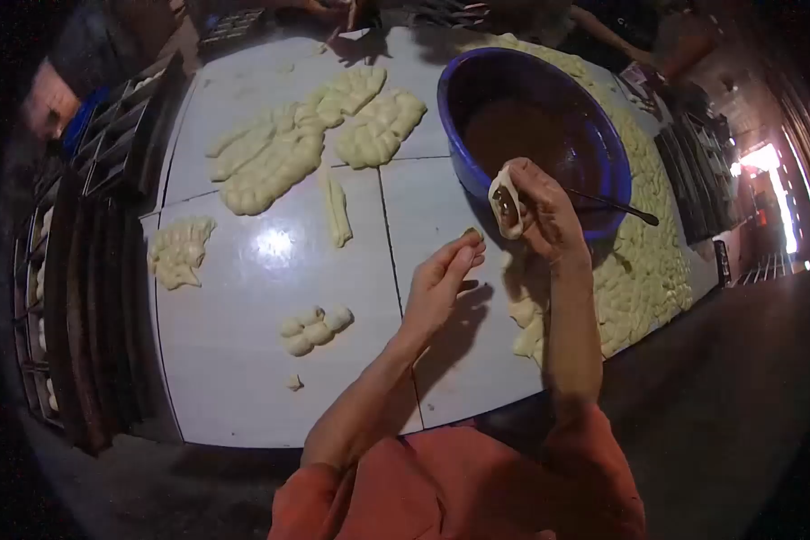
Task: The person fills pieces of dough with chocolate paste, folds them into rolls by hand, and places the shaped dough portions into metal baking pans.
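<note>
My right hand (553, 216) is raised by the near rim of a blue basin (454, 144), its fingers closed on an opened piece of dough (497, 193) with brown filling in its hollow. To the left and a little lower, my left hand (439, 286) is pinched, a small brownish bit showing at its fingertips, too small to name. Brown filling (526, 126) lies in the basin. A dark utensil handle (634, 212) sticks out over the basin's right rim.
Many flattened dough pieces (643, 306) cover the table's right side. Dough clusters (274, 162) and a few dough balls (313, 331) lie on the white tabletop (243, 387). Wooden racks (108, 153) stand left. Other people's hands (355, 18) show at the far edge.
</note>
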Demonstrator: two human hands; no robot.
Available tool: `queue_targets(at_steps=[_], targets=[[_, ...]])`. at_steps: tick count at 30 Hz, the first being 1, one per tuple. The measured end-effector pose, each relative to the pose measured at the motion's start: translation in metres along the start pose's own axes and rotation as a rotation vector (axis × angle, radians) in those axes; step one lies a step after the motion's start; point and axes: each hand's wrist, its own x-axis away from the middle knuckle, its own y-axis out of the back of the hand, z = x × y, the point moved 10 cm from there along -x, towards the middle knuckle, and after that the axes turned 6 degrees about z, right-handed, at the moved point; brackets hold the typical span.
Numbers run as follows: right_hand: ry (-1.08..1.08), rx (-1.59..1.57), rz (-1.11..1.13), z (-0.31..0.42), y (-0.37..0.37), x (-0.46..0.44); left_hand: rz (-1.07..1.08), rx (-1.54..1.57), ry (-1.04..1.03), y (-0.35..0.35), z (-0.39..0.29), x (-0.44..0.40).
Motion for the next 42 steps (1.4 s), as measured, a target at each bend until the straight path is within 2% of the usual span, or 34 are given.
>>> queue_targets(at_steps=[1,2,4,6,9,10,11,13,14,16,17,19,20,21,23,25,27,29,31,32,34,37,39,41,42], targets=[[0.028,-0.070,-0.013,-0.007,-0.008,0.006,-0.025,0.196,-0.035,0.001,-0.003,-0.002],[0.017,-0.077,-0.025,-0.026,-0.007,0.007,-0.054,0.203,-0.032,0.008,-0.001,-0.003],[-0.023,-0.109,-0.021,-0.053,-0.024,0.020,0.018,0.418,-0.041,0.011,0.004,0.001],[-0.056,-0.142,-0.022,-0.074,-0.039,0.032,-0.049,0.370,-0.011,0.031,0.010,0.017],[-0.111,0.082,-0.024,-0.097,-0.056,0.044,-0.162,0.347,0.013,0.072,0.027,0.037],[-0.105,0.259,-0.001,-0.098,-0.063,0.047,-0.205,0.341,0.006,0.087,0.031,0.044],[-0.117,0.202,0.015,-0.105,-0.074,0.054,-0.246,0.333,-0.001,0.099,0.036,0.049],[0.082,0.581,0.082,-0.116,-0.087,0.052,-0.250,0.440,-0.042,0.112,0.039,0.055],[0.080,0.578,0.094,-0.123,-0.091,0.054,-0.270,0.356,-0.029,0.116,0.032,0.062],[0.222,1.026,0.041,-0.114,-0.112,0.059,-0.276,0.302,-0.025,0.123,0.030,0.071],[0.223,1.024,0.048,-0.116,-0.117,0.060,-0.283,0.302,-0.028,0.125,0.028,0.074],[0.207,0.875,0.052,-0.124,-0.120,0.060,-0.270,0.050,-0.098,0.124,0.001,0.085],[0.235,0.926,-0.002,-0.127,-0.117,0.060,-0.279,-0.111,-0.063,0.131,0.001,0.088],[0.234,0.924,0.003,-0.132,-0.116,0.058,-0.285,-0.111,-0.062,0.134,0.005,0.088],[0.233,0.838,-0.001,-0.135,-0.112,0.054,-0.364,-0.240,-0.263,0.140,-0.009,0.094],[0.204,0.741,0.013,-0.135,-0.117,0.052,-0.362,-0.176,-0.222,0.133,-0.022,0.101],[-0.027,0.214,0.013,-0.157,-0.117,0.050,-0.280,-0.057,-0.192,0.126,-0.022,0.095],[-0.037,0.244,0.044,-0.151,-0.121,0.053,-0.291,-0.078,-0.146,0.130,-0.031,0.096],[-0.101,0.288,0.058,-0.155,-0.123,0.060,-0.282,0.010,0.027,0.139,-0.020,0.093],[-0.101,0.289,0.062,-0.155,-0.124,0.062,-0.272,0.038,0.038,0.144,-0.019,0.091],[0.225,0.769,0.212,-0.125,-0.150,0.068,-0.255,0.028,0.056,0.153,-0.014,0.087],[0.351,0.808,0.138,-0.125,-0.137,0.063,-0.220,0.014,0.096,0.144,-0.011,0.088],[0.430,0.801,0.114,-0.121,-0.134,0.061,-0.248,0.041,-0.007,0.131,-0.021,0.095],[0.577,0.780,0.069,-0.112,-0.133,0.064,-0.250,0.062,-0.021,0.133,-0.014,0.094],[0.576,0.798,0.047,-0.110,-0.134,0.061,-0.206,0.069,-0.014,0.133,-0.012,0.093]])
